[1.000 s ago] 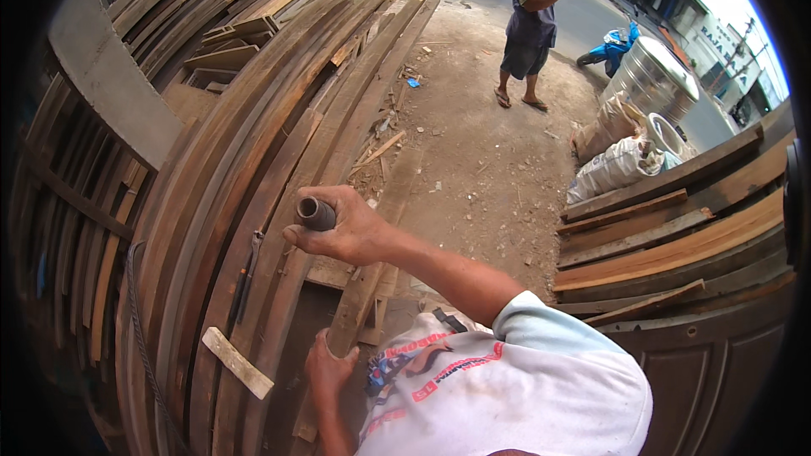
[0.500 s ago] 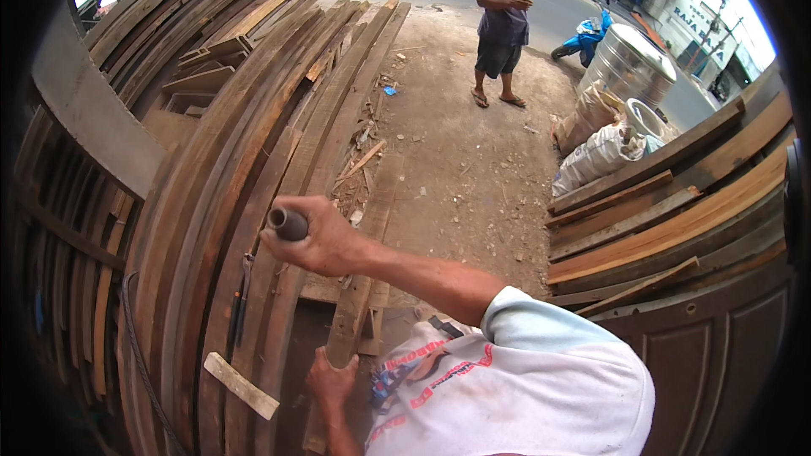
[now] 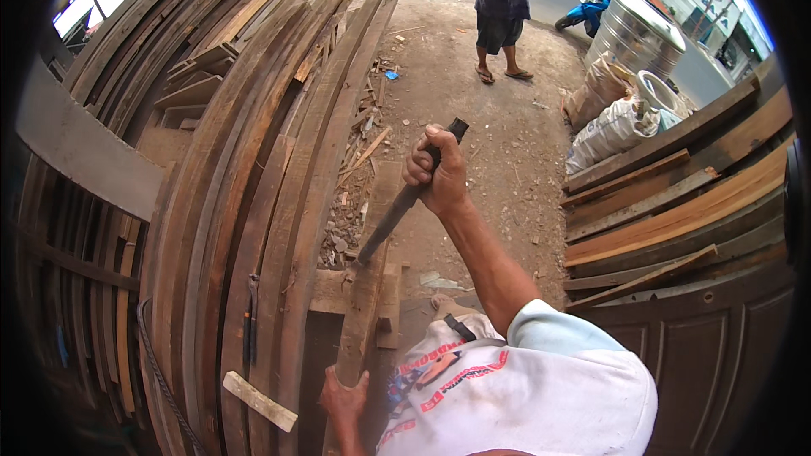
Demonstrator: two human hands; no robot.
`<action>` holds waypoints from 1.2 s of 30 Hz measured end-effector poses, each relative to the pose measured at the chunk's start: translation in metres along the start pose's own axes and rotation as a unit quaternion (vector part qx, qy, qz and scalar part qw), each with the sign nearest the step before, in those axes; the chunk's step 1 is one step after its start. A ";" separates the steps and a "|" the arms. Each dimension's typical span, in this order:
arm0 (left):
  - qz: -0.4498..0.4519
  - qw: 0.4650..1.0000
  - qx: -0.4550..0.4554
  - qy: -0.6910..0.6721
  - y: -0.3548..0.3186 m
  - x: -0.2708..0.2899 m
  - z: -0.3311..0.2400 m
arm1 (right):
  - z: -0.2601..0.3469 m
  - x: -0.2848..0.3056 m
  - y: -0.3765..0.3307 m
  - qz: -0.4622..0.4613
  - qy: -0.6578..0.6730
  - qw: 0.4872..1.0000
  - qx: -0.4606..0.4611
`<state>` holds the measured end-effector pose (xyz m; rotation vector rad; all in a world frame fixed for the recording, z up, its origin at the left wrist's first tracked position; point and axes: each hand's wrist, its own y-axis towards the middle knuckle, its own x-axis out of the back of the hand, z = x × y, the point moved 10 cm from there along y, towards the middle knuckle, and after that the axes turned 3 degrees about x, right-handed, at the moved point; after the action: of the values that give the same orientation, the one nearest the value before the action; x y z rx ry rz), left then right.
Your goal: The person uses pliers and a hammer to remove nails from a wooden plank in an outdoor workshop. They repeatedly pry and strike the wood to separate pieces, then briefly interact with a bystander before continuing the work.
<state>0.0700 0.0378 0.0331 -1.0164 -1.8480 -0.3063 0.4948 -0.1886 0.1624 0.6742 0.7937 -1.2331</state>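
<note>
My right hand (image 3: 437, 171) is wrapped round a long dark metal bar (image 3: 393, 226), holding it slanted. Its upper end sticks out above my fist, and the lower end meets a wooden beam (image 3: 365, 291) by a small protrusion, perhaps a nail. Lower down, my left hand (image 3: 343, 399) grips this same beam, which rests across a short wooden crosspiece (image 3: 328, 291). To the left, a pair of pincers (image 3: 251, 321) with dark handles lies on the planks. Nearer me sits a short pale wood strip (image 3: 259, 401).
Long planks (image 3: 279, 177) are stacked on the left, more boards (image 3: 676, 211) on the right. Wood scraps (image 3: 359, 160) litter the dirt ground (image 3: 498, 160). A person (image 3: 501, 13) stands ahead, near filled sacks (image 3: 612, 131), a steel tank (image 3: 634, 34) and a blue motorbike (image 3: 590, 7).
My right hand has swung rightward and away from me, bringing the bar's lower end onto the beam. My left hand keeps its grip. The person ahead has raised an arm.
</note>
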 end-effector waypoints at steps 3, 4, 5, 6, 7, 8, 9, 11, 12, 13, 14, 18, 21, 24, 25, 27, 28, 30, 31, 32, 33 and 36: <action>-0.084 0.995 -0.046 -0.028 -0.011 0.014 0.000 | 0.001 0.000 -0.008 0.000 -0.008 1.000 0.018; -0.134 0.987 -0.080 -0.028 -0.019 0.024 -0.005 | 0.000 -0.002 -0.010 0.002 -0.006 1.000 0.015; -0.141 0.987 -0.076 -0.028 -0.010 0.021 -0.004 | -0.002 -0.005 -0.013 0.005 -0.004 1.000 0.010; -0.143 0.986 -0.078 -0.031 -0.006 0.021 -0.012 | 0.005 -0.005 -0.019 0.022 -0.013 0.999 0.033; -0.148 0.985 -0.080 -0.040 0.000 0.020 -0.026 | 0.003 -0.010 -0.020 0.046 -0.017 0.998 0.036; -0.147 0.984 -0.085 -0.051 0.009 0.020 -0.045 | 0.009 -0.009 -0.024 0.046 -0.013 0.998 0.037; -0.133 0.986 -0.082 -0.056 0.017 0.015 -0.055 | 0.018 -0.012 -0.030 0.059 -0.024 0.996 0.054; -0.082 0.996 -0.005 -0.039 0.024 0.003 -0.050 | 0.022 -0.034 -0.043 0.103 -0.046 0.992 0.052; -0.048 0.998 0.042 -0.029 0.023 -0.007 -0.036 | 0.022 -0.053 -0.053 0.129 -0.072 0.987 0.059; -0.062 0.998 0.027 -0.008 0.023 -0.008 -0.032 | 0.019 -0.067 -0.059 0.161 -0.083 0.982 0.049; -0.075 0.997 0.011 0.013 0.019 -0.011 -0.026 | 0.008 -0.082 -0.066 0.189 -0.087 0.978 0.028; -0.064 0.998 0.023 -0.006 0.020 -0.009 -0.035 | -0.023 -0.121 -0.090 0.255 -0.165 0.953 -0.005; -0.109 0.993 -0.017 -0.033 0.022 -0.002 -0.043 | -0.031 -0.135 -0.091 0.261 -0.200 0.944 0.016; -0.252 0.959 -0.125 -0.038 0.001 0.029 -0.056 | -0.030 -0.150 -0.110 0.302 -0.137 0.943 -0.022; -0.248 0.959 -0.131 -0.048 0.002 0.029 -0.058 | -0.032 -0.152 -0.119 0.312 -0.113 0.942 -0.047; -0.233 0.960 -0.140 -0.067 -0.004 0.032 -0.068 | -0.031 -0.163 -0.131 0.336 -0.060 0.938 -0.061; -0.227 0.952 -0.164 -0.119 -0.005 0.040 -0.080 | -0.030 -0.169 -0.138 0.369 -0.047 0.926 -0.066; -0.156 0.946 -0.203 -0.199 0.003 0.024 -0.088 | -0.024 -0.176 -0.150 0.395 -0.034 0.916 -0.065; -0.123 0.938 -0.221 -0.238 0.004 0.017 -0.088 | -0.022 -0.177 -0.155 0.389 -0.036 0.919 -0.058; -0.108 0.934 -0.207 -0.272 0.002 0.014 -0.082 | -0.019 -0.180 -0.160 0.418 -0.032 0.906 -0.055; -0.095 0.926 -0.198 -0.306 0.005 0.011 -0.079 | -0.020 -0.180 -0.162 0.423 -0.031 0.904 -0.063; -0.087 0.919 -0.168 -0.347 -0.004 0.005 -0.069 | -0.020 -0.177 -0.171 0.442 -0.033 0.892 -0.085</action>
<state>0.1100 -0.0033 0.0723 -1.3080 -2.6016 -0.4143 0.2995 -0.1111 0.2922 0.7226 0.4299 -0.3438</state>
